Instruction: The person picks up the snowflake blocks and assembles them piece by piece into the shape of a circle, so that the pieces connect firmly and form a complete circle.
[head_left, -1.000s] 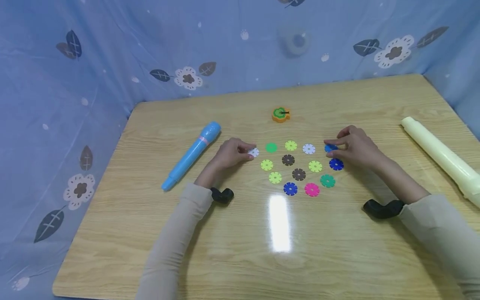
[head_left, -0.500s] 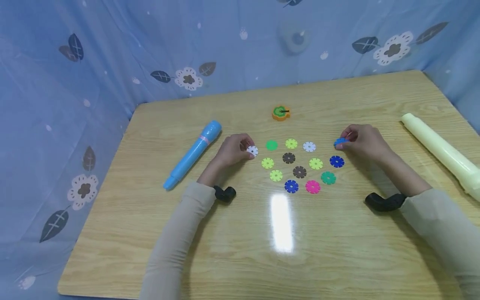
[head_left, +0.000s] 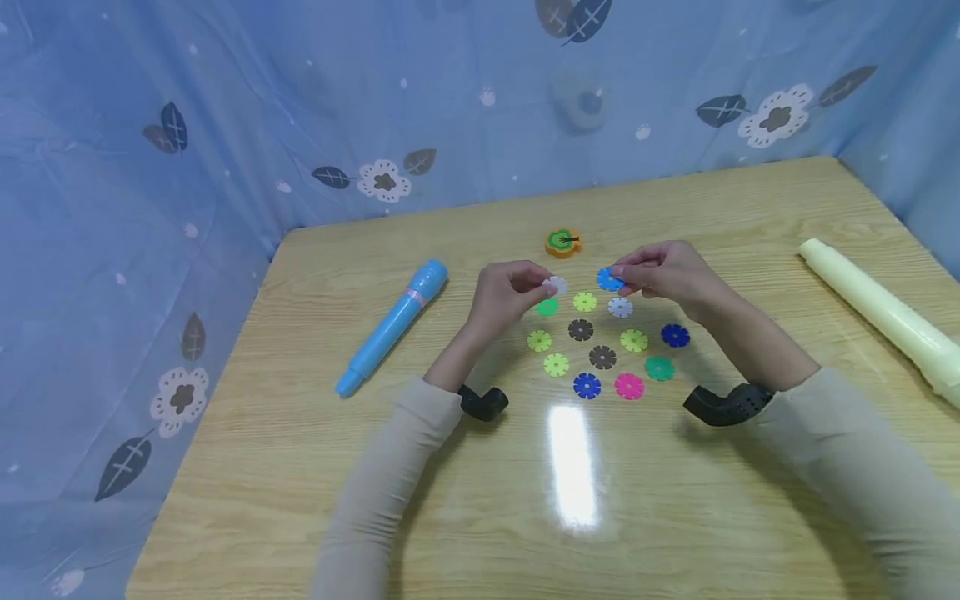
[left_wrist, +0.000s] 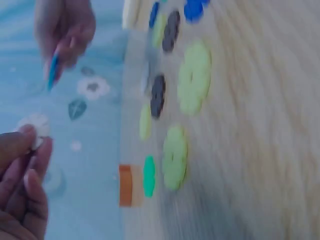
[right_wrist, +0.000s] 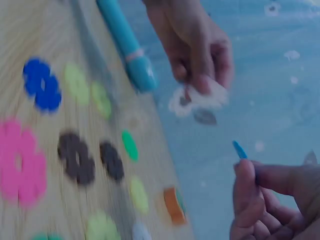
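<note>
Between thumb and fingers my left hand (head_left: 510, 293) pinches a white notched disc (head_left: 556, 285), raised off the table. My right hand (head_left: 670, 272) pinches a light blue notched disc (head_left: 610, 278), also in the air, a short gap to the right of the white one. In the right wrist view the blue disc (right_wrist: 239, 149) appears edge-on at the fingertips. Below the hands lie several flat discs, among them a green disc (head_left: 547, 307), a second white disc (head_left: 620, 307), a brown disc (head_left: 581, 330), a pink disc (head_left: 629, 386) and a dark blue disc (head_left: 675, 336).
An orange and green tree-shaped piece (head_left: 562, 242) lies behind the discs. A blue, microphone-shaped tube (head_left: 393, 327) lies at left, a pale yellow tube (head_left: 881, 312) at right. Blue patterned cloth (head_left: 480, 100) hangs behind the wooden table (head_left: 300, 467).
Both hands have come up off the table and moved toward each other, the left rightward with the white disc, the right leftward with the light blue disc. The other discs stay put.
</note>
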